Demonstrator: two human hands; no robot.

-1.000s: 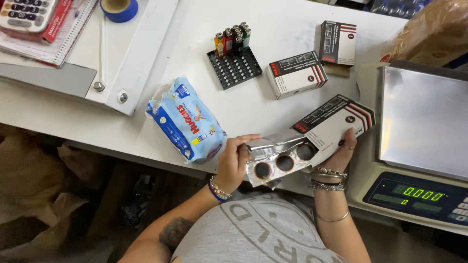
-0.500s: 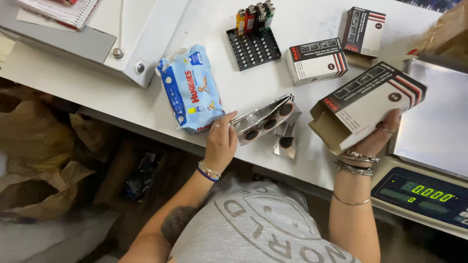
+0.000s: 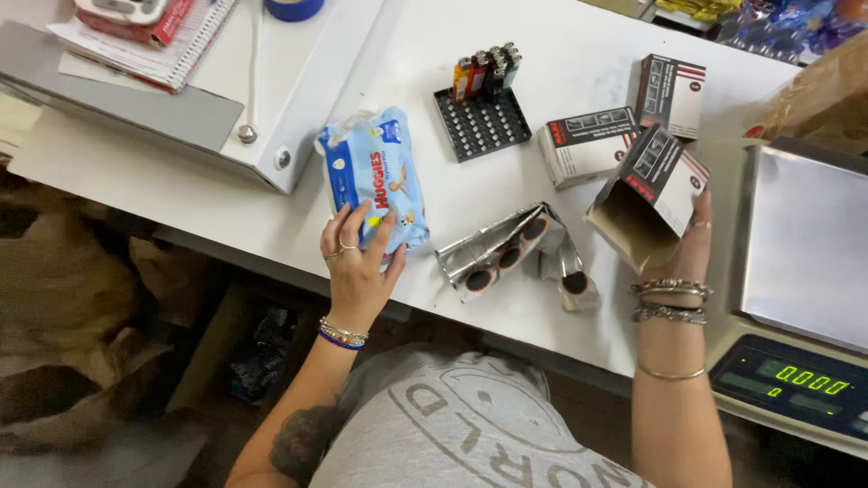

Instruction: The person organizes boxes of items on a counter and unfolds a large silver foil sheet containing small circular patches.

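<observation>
A: White counter (image 3: 542, 54) under a downward head view, cluttered; a digital scale (image 3: 796, 253) sits just to the outside of the right hand. Start at the hands.

B: Left hand (image 3: 357, 267): fingers spread, lying flat on the near end of a blue soft pack of wipes (image 3: 375, 185). Touching it, not closed round it; the pack rests on the counter. Right hand (image 3: 692, 248): clamped on an open carton (image 3: 646, 194), thumb hidden behind. Carton is tilted, open mouth facing down and toward the body; the inside looks empty, which I judge is why it is tipped that way.

A: And between the two hands?

B: Silver foil strips of patches (image 3: 506, 253) lying loose on the counter, just left of the carton's mouth, touching neither hand. Round dark patches visible: three on the long strip, one on a smaller piece (image 3: 574, 285) beside it. Four counted; more could be hidden.

A: Further out?

B: Beyond the right hand, two more cartons of the same kind (image 3: 588, 145), closed. So three cartons in total. Beyond the strips, a black display tray (image 3: 484, 126) with lighters (image 3: 488, 72) standing upright at its far edge. I count about five; the colours overlap, so not certain.

A: Wipes packs?

B: One. Beyond the left hand, a spiral notebook (image 3: 172, 45).
</observation>
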